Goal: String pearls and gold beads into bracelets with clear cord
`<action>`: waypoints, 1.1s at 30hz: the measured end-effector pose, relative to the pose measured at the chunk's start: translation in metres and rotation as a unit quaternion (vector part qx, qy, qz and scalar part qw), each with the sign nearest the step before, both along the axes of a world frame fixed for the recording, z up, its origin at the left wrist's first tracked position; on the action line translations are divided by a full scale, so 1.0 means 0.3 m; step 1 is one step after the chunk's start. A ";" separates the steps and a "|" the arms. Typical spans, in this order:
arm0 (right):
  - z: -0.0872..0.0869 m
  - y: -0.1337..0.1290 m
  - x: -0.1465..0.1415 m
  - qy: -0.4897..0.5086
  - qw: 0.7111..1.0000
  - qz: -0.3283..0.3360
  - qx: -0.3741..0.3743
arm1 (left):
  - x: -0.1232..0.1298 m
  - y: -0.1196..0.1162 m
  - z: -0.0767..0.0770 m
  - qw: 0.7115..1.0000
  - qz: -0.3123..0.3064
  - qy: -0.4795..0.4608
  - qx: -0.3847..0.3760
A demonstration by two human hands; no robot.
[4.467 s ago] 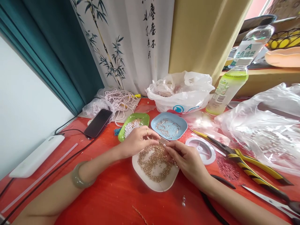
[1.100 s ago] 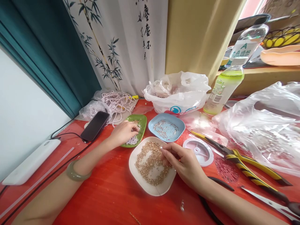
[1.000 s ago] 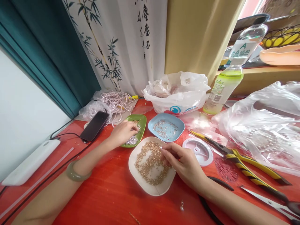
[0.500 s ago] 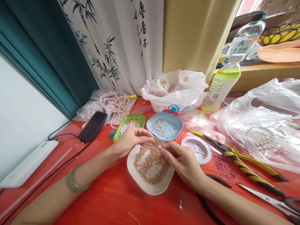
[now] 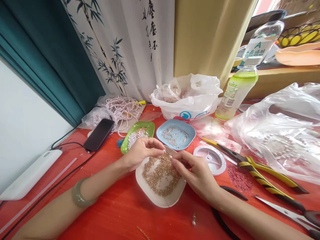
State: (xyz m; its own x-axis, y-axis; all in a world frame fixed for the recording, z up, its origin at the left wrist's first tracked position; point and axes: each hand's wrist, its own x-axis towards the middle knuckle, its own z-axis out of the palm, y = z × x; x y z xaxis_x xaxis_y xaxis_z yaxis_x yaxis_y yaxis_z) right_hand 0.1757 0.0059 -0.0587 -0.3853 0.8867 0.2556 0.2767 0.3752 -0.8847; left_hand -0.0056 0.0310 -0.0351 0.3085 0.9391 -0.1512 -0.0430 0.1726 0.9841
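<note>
Small gold beads (image 5: 160, 176) are spread over a white dish (image 5: 150, 196) on the red table. Above its far rim my left hand (image 5: 142, 151) pinches with thumb and forefinger; a tiny pale bead seems to sit at the fingertips. My right hand (image 5: 192, 168) is closed in a pinch over the dish's right side, with something small and whitish at its fingertips, too small to name surely. The two hands' fingertips are close but apart. Beyond them are a green dish (image 5: 150, 128) of pearly and gold beads and a blue dish (image 5: 191, 130) of thin metal pins.
To the right lie a white spool (image 5: 221, 163), yellow-black pliers (image 5: 262, 180), scissors (image 5: 282, 210) and a plastic bag (image 5: 265, 123). A bottle (image 5: 235, 90) stands behind. On the left are a phone (image 5: 98, 135), bead strands (image 5: 122, 108) and a white power strip (image 5: 32, 175).
My left hand has shifted slightly down and its fingertips have parted a little from the right hand's. The right hand stays nearly in place.
</note>
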 end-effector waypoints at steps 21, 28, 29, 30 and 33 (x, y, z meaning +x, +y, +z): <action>0.009 0.001 -0.004 -0.001 1.000 0.000 0.009 | -0.004 0.001 -0.001 0.999 -0.011 0.031 0.044; 0.008 0.000 -0.001 0.002 1.000 0.006 0.015 | -0.002 -0.006 0.012 0.986 -0.006 0.119 0.119; 0.008 -0.001 0.000 0.002 1.000 0.005 0.015 | -0.001 -0.010 0.015 0.982 -0.009 0.134 0.134; 0.008 -0.003 0.000 0.001 1.000 0.005 0.014 | 0.002 -0.014 0.019 0.978 -0.014 0.147 0.147; 0.009 -0.005 0.000 -0.001 1.000 0.009 0.011 | 0.011 -0.026 0.026 0.969 -0.027 0.175 0.170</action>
State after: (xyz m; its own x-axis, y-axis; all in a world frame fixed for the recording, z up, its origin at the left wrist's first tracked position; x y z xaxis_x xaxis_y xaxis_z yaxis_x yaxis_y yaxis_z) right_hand 0.1757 0.0044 -0.0559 -0.4014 0.8740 0.2738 0.2715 0.3990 -0.8758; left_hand -0.0024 0.0233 -0.0272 0.3443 0.9370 0.0599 0.3036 -0.1715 0.9372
